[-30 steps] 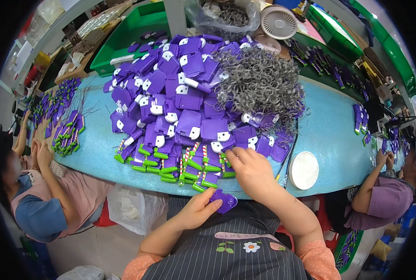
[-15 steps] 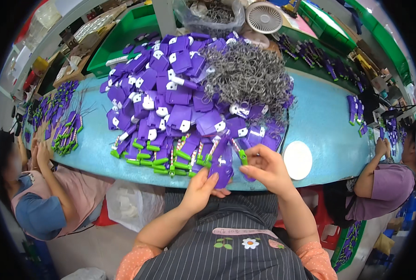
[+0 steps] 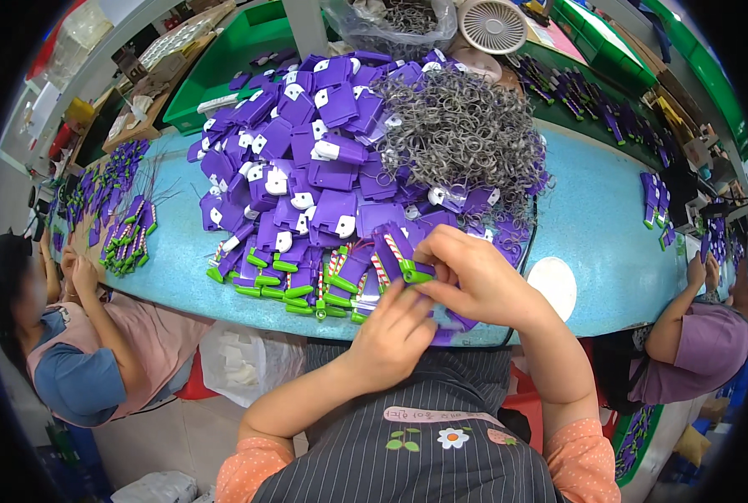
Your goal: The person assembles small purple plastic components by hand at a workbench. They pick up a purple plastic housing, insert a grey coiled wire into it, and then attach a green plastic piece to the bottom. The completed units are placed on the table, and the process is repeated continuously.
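Note:
My right hand pinches a purple plastic piece with a green end and a red-and-white striped strip, just over the near edge of the heap. My left hand is turned with its back up, fingers curled in against the green end. A flat purple plastic part shows past the left fingertips, below the right hand; the left fingers seem closed on it, and their grip is mostly hidden. Right in front of both hands lie finished-looking green-tipped purple pieces along the heap's near side.
Behind the hands rises a heap of purple parts with white ends. A tangled pile of grey metal rings sits on its right. A white round disc lies at right on the blue table. Co-workers sit either side.
My left hand has turned over, back upward, and reached in to the green end. The right hand has tilted its piece from upright to sideways. The whole view has shifted slightly.

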The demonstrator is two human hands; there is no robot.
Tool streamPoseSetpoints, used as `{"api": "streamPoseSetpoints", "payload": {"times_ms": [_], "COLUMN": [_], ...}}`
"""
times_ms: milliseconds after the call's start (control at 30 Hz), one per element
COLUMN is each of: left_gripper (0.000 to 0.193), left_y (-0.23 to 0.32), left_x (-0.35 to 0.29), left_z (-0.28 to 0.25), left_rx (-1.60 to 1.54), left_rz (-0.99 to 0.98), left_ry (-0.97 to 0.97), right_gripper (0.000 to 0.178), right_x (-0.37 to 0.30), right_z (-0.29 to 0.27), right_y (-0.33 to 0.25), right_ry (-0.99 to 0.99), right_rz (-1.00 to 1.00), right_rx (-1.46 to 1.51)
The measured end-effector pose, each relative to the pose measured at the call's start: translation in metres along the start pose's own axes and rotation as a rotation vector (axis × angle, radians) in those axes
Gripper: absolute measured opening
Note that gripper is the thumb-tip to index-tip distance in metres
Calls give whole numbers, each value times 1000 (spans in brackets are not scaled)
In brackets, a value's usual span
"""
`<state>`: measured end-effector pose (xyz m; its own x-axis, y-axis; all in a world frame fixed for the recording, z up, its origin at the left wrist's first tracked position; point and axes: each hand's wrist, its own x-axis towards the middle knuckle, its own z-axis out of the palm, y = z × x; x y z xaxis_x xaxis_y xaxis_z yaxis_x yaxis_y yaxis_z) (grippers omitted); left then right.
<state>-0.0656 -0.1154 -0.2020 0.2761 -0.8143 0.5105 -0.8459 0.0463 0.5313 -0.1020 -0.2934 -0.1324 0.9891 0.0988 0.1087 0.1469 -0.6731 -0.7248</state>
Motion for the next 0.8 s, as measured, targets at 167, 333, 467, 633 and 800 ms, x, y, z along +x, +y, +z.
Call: {"api": "streamPoseSetpoints", "payload": {"times_ms": [167, 333, 467, 633, 800], "left_gripper": [23, 14, 13, 26, 33], "left_y": [-22, -22, -24, -5, 29], "left_x": [-5, -3, 3, 7, 12], "left_z": [23, 23, 22, 0, 11], "left_rx": [61, 87, 44, -833, -1676], "left_rz": [-71, -80, -143, -540, -793], "left_ry": [-58, -38, 22, 389, 457], "right_gripper": [27, 27, 36, 34, 35], "right_x": [-6, -15, -42, -100, -101], "right_z": [-18, -62, -65, -2, 87], "right_y": [-21, -61, -70, -36, -5], "right_ry": [-181, -206, 398, 263, 227], "right_rz": [-19, 129, 30, 100, 276], "right_rx": [-147, 379, 933, 1219, 1304]}}
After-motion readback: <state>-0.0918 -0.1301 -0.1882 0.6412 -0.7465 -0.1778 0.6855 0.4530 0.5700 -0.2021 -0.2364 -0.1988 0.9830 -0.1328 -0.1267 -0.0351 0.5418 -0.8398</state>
